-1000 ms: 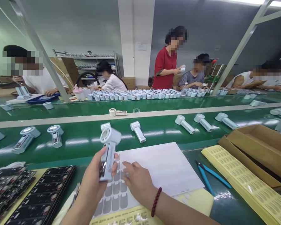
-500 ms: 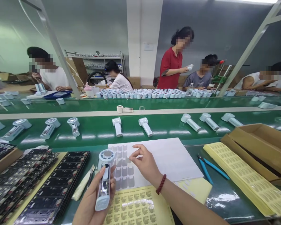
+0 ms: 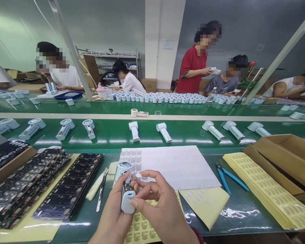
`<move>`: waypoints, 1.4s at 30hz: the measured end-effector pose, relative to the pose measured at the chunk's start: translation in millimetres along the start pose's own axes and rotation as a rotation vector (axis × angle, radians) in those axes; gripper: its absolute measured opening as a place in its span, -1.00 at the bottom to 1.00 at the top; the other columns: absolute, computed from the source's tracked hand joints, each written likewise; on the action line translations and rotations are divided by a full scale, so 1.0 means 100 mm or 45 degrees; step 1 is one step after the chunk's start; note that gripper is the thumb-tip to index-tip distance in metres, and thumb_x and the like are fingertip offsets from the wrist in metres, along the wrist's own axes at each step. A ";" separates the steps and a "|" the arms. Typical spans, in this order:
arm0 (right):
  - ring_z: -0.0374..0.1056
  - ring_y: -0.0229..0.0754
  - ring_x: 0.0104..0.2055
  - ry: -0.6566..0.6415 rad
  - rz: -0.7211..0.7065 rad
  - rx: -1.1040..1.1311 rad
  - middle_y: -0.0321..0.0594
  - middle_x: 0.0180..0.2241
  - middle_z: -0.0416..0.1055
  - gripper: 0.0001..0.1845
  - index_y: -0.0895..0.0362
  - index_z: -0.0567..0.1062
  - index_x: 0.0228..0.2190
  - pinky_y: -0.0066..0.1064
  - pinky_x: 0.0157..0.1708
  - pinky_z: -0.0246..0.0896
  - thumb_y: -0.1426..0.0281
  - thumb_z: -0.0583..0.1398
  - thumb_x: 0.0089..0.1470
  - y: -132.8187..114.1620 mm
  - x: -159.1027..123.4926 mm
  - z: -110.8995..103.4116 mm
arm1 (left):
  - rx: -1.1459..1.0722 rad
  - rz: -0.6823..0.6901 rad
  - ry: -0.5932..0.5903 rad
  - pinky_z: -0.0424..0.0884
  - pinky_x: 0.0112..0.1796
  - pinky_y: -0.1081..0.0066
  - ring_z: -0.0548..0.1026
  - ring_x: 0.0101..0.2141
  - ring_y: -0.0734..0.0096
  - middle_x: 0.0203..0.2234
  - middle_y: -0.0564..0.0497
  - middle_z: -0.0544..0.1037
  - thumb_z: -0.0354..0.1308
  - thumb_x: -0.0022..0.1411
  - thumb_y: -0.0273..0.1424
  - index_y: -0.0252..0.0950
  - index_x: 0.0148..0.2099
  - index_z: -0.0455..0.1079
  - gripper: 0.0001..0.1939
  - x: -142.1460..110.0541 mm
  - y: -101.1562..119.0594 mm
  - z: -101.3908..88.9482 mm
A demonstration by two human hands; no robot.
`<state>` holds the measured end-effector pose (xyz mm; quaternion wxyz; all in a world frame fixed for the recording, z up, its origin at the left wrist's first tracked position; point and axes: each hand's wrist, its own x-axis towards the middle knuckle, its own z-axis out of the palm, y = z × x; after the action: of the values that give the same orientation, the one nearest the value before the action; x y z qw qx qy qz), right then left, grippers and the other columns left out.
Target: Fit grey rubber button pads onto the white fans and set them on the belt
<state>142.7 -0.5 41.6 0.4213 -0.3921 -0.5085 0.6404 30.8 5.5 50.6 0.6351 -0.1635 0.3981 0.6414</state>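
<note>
My left hand (image 3: 117,210) is wrapped round a light blue handheld fan (image 3: 125,165), its round head pointing away and the handle's end towards me. A circuit board shows in the open front of the handle. At that end, the thumb and forefinger of my right hand (image 3: 159,203) pinch a small grey sticker (image 3: 128,206) against the end face; its edges are hard to make out. Beyond my hands lies a white sheet (image 3: 175,166) bearing rows of grey stickers. Partly under my hands is a yellow sheet (image 3: 142,225) with printed shapes.
Stacked black circuit boards (image 3: 68,183) and tweezers (image 3: 101,191) lie at left. Blue-handled cutters (image 3: 223,181), yellow sticker sheets (image 3: 264,189) and a cardboard box (image 3: 287,162) are at right. Several fans (image 3: 164,132) lie on the green conveyor (image 3: 112,132). Co-workers (image 3: 193,67) are opposite.
My right hand has left the sticker sheet and come down to the fan's handle end. My left hand has moved right and tipped the fan's end towards me. The view has shifted.
</note>
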 end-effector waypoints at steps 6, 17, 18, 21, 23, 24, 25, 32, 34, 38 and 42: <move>0.49 0.03 0.03 -0.001 0.010 -0.045 -0.36 -0.50 0.58 -0.51 0.03 0.45 -0.14 -0.15 0.02 0.38 0.49 0.35 -0.18 -0.04 0.01 0.02 | -0.011 0.002 -0.008 0.40 -0.63 0.58 0.37 -0.65 0.58 -0.62 0.07 0.36 0.06 0.32 -0.53 -0.33 -0.35 0.30 -0.85 -0.02 0.00 -0.01; 0.53 0.00 -0.06 0.019 -0.066 -0.284 -0.36 -0.46 0.58 -0.48 -0.01 0.43 -0.07 -0.14 0.02 0.38 0.46 0.32 -0.13 0.01 0.00 0.05 | -0.102 -0.028 -0.004 0.42 -0.61 0.63 0.40 -0.64 0.62 -0.59 0.06 0.38 0.00 0.37 -0.51 -0.36 -0.31 0.29 -0.84 -0.01 -0.02 0.02; 0.53 0.00 -0.08 0.039 -0.132 -0.363 -0.35 -0.44 0.58 -0.44 -0.03 0.41 -0.02 -0.13 0.02 0.39 0.45 0.32 -0.11 0.03 -0.01 0.05 | -0.120 -0.042 -0.001 0.43 -0.62 0.63 0.40 -0.65 0.62 -0.60 0.07 0.36 -0.01 0.38 -0.50 -0.34 -0.33 0.27 -0.82 -0.03 -0.03 0.03; 0.51 0.03 -0.09 0.157 -0.310 -0.571 -0.28 -0.25 0.52 -0.23 -0.08 0.34 0.09 -0.14 -0.09 0.43 0.42 0.40 -0.19 0.05 -0.02 0.04 | -0.142 -0.117 0.019 0.44 -0.63 0.65 0.40 -0.67 0.62 -0.59 0.06 0.38 -0.04 0.40 -0.48 -0.34 -0.32 0.27 -0.80 -0.12 -0.04 0.05; 0.48 0.01 -0.09 0.214 -0.290 -0.545 -0.22 -0.09 0.41 -0.10 -0.09 0.30 0.13 -0.24 -0.23 0.46 0.40 0.45 -0.28 0.04 -0.01 -0.02 | -0.129 -0.194 0.016 0.43 -0.63 0.69 0.42 -0.67 0.64 -0.55 0.02 0.41 -0.05 0.40 -0.48 -0.40 -0.26 0.32 -0.82 -0.16 -0.04 0.05; 0.48 -0.03 -0.11 0.231 -0.239 -0.478 -0.20 -0.03 0.35 -0.10 -0.08 0.28 0.13 -0.30 -0.30 0.46 0.35 0.45 -0.26 0.03 -0.01 -0.08 | -0.107 -0.229 -0.005 0.42 -0.64 0.70 0.41 -0.68 0.64 -0.54 0.00 0.42 -0.05 0.40 -0.48 -0.42 -0.24 0.34 -0.82 -0.17 -0.03 0.04; 0.47 -0.06 -0.13 0.234 -0.181 -0.402 -0.19 0.00 0.31 -0.16 -0.07 0.27 0.12 -0.35 -0.36 0.45 0.29 0.43 -0.20 0.04 0.00 -0.16 | -0.064 -0.247 -0.030 0.42 -0.64 0.70 0.41 -0.68 0.65 -0.54 0.01 0.42 -0.04 0.39 -0.49 -0.43 -0.24 0.35 -0.82 -0.16 -0.03 0.03; 0.40 -0.07 -0.12 0.217 -0.075 -0.642 -0.12 -0.09 0.37 -0.81 0.07 0.48 -0.36 -0.38 -0.40 0.32 0.22 0.18 0.14 0.30 0.01 -0.78 | 0.794 0.251 -0.027 0.62 -0.36 0.36 0.65 -0.43 0.22 -0.37 -0.24 0.64 0.21 0.13 -0.68 -0.44 -0.21 0.43 -0.83 0.05 -0.19 -0.26; 0.40 -0.05 -0.14 0.198 -0.061 -0.718 -0.15 -0.18 0.40 -0.86 0.08 0.47 -0.45 -0.34 -0.34 0.30 0.33 0.18 0.12 0.42 0.00 -0.82 | 0.914 0.307 -0.071 0.62 -0.25 0.31 0.66 -0.31 0.12 -0.29 -0.28 0.65 0.23 0.12 -0.65 -0.42 -0.17 0.42 -0.80 0.13 -0.26 -0.37; 0.37 -0.06 -0.25 0.222 -0.093 -0.817 -0.15 -0.23 0.39 -0.88 0.10 0.43 -0.48 -0.20 -0.22 0.23 0.47 0.16 0.08 0.59 0.00 -0.81 | 1.021 0.363 -0.129 0.58 -0.12 0.29 0.64 -0.16 0.06 -0.26 -0.24 0.67 0.35 0.03 -0.55 -0.37 -0.18 0.45 -0.73 0.26 -0.34 -0.53; 0.37 -0.12 -0.29 0.156 -0.133 -0.775 -0.19 -0.26 0.39 -0.88 0.10 0.45 -0.48 -0.26 -0.23 0.22 0.47 0.17 0.08 0.60 -0.03 -0.86 | 1.040 0.375 -0.118 0.57 -0.11 0.26 0.64 -0.17 0.07 -0.26 -0.21 0.68 0.40 -0.03 -0.52 -0.33 -0.18 0.46 -0.68 0.30 -0.35 -0.54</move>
<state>215.6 16.4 -31.7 0.3466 -0.5114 -0.6700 0.4116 43.7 -17.4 -15.5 0.5667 0.1887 0.6094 0.5215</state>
